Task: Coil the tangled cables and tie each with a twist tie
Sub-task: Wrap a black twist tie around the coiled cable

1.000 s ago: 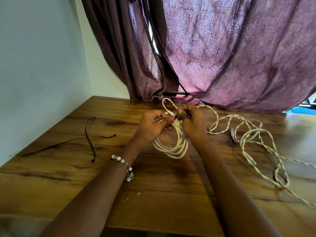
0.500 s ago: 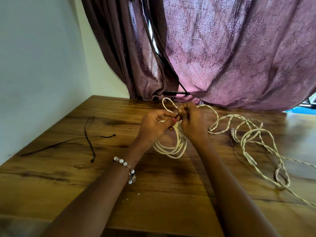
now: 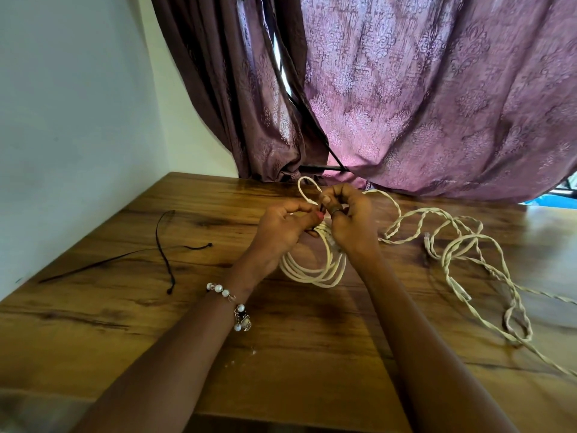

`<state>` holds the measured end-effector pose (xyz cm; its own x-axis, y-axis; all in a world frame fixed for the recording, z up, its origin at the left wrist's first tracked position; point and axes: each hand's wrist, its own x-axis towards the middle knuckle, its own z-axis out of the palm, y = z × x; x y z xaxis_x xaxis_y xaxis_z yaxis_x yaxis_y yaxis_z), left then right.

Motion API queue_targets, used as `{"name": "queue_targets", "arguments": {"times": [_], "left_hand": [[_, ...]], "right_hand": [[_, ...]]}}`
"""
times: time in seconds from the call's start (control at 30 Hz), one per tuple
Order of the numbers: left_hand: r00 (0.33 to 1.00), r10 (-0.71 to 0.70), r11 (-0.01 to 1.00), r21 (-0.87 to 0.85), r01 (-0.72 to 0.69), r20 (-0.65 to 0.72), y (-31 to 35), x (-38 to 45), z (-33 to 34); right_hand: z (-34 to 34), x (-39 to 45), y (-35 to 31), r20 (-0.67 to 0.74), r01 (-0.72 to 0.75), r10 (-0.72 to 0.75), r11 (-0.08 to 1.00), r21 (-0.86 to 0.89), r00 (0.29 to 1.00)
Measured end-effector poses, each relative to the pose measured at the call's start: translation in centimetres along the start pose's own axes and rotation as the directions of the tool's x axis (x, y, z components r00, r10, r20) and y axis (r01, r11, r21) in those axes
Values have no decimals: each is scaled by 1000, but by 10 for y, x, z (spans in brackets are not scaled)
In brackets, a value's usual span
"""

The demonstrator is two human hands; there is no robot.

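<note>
Cream-coloured coil [image 3: 315, 270] is pretty much wound up, loops stacked and hanging from my hands just above the wooden table [image 3: 131, 332]. My left hand [image 3: 281, 232] and right hand [image 3: 349, 223] are both curled in tight at the top of the bundle, pinching what looks like a dark twist tie [image 3: 321, 210] between fingertips, though it's mostly hidden, so I can't swear how many turns it has. So I'd say cable one is at the tying stage, not done yet. Off to the right the tangled cable [image 3: 462, 254] sprawls across the table, twisted around itself, totally untouched. Over on the left, well apart from everything, spare black ties [image 3: 165, 254] are lying ready. Roughly halfway, maybe less.
</note>
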<state>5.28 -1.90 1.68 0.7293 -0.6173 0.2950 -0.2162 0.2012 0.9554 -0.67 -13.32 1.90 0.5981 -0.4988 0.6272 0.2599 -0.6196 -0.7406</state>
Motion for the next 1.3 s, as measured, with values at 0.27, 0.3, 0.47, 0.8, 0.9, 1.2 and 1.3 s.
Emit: {"name": "queue_targets", "arguments": {"times": [0.27,0.3,0.47,0.8,0.9,1.2,1.3], "left_hand": [[999,-42,996,73,41,18,-2,2,5],[999,-35,995,97,31,32,-2,2,6],[995,-17,986,164,0,98,-6,4,5],[999,10,994,107,-4,-52,-16,7,-6],[999,9,993,121,-2,-53,-15,6,-5],[992,1,984,176,-23,125,-8,6,-1],[987,84,964,241,-115,136,-9,5,1]], "right_hand": [[-4,4,5,-102,-195,206,975,109,973],[-5,5,4,-116,-222,237,966,131,964],[-7,-1,-4,-70,-353,386,893,278,920],[-13,-4,-5,185,-318,277,914,254,943],[-9,-6,-10,131,-284,259,933,223,957],[-3,-1,-4,-64,-286,287,958,25,956],[-1,1,-1,-133,-353,355,935,39,925]]}}
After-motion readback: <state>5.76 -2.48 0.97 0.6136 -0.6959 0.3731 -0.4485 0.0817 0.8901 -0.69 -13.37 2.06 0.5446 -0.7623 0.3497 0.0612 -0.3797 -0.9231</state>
